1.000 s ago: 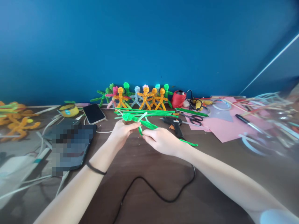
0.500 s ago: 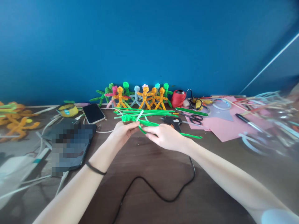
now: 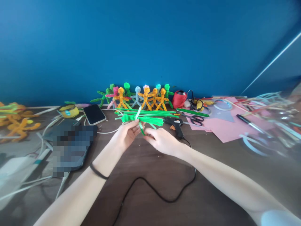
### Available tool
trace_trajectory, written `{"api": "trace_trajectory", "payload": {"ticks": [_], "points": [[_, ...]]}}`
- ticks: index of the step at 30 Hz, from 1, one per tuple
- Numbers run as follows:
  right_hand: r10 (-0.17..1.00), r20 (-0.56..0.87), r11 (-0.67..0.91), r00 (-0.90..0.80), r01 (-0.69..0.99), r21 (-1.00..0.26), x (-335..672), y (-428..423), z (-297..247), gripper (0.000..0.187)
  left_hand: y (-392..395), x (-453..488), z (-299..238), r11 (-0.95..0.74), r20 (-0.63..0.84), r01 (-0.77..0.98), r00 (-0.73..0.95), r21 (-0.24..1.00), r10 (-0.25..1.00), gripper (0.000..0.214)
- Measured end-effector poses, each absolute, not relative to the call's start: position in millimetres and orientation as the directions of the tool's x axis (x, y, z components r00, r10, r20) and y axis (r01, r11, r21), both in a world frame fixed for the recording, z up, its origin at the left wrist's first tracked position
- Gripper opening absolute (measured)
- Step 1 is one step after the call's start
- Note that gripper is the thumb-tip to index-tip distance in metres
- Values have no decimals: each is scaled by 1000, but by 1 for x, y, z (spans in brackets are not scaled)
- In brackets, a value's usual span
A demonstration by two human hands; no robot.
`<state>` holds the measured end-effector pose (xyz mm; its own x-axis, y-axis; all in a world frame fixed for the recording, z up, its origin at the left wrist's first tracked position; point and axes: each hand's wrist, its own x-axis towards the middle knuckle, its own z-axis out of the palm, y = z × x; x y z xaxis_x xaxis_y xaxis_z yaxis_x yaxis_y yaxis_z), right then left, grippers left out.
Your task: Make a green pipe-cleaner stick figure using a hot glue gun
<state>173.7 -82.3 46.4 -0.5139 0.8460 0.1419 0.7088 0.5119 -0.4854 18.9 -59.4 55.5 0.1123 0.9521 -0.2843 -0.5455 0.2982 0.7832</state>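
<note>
A bundle of green pipe cleaners (image 3: 152,121) is pinched in my left hand (image 3: 127,133), its wound, thicker end to the left and loose strands fanning right. A pale strip (image 3: 138,112) stands up from the bundle near my left fingertips. My right hand (image 3: 162,139), closed, grips a green pipe cleaner strand (image 3: 142,129) that curves down from the bundle by the left fingers. More straight green pipe cleaners (image 3: 160,112) lie behind on the table. Part of the held strand is hidden by my right fingers.
Several pipe-cleaner figures (image 3: 146,95) stand along the blue wall. A glue gun (image 3: 177,125), with a black cord (image 3: 164,199) crossing the table (image 3: 141,210), and scissors (image 3: 197,120) lie right. Phones (image 3: 94,114) and cables are left; pink paper (image 3: 225,128) and a marker (image 3: 250,124) are right.
My right hand has shifted slightly down and pulled the strand round below the bundle; its long tail no longer shows to the right. The bundle's fanned strands are now in plain sight.
</note>
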Motion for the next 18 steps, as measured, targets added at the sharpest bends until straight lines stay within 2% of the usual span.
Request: {"api": "trace_trajectory", "payload": {"ticks": [4, 12, 18], "points": [[870, 165, 477, -464, 712, -515, 181, -72, 48, 18, -56, 15, 58, 348, -344, -559, 116, 753, 932, 12], [867, 138, 463, -479, 671, -580, 184, -77, 57, 24, -55, 11, 50, 201, -168, -447, 115, 872, 979, 11], [871, 121, 453, -476, 681, -576, 184, -76, 57, 24, -53, 9, 49, 173, -139, -394, 113, 903, 984, 15]]}}
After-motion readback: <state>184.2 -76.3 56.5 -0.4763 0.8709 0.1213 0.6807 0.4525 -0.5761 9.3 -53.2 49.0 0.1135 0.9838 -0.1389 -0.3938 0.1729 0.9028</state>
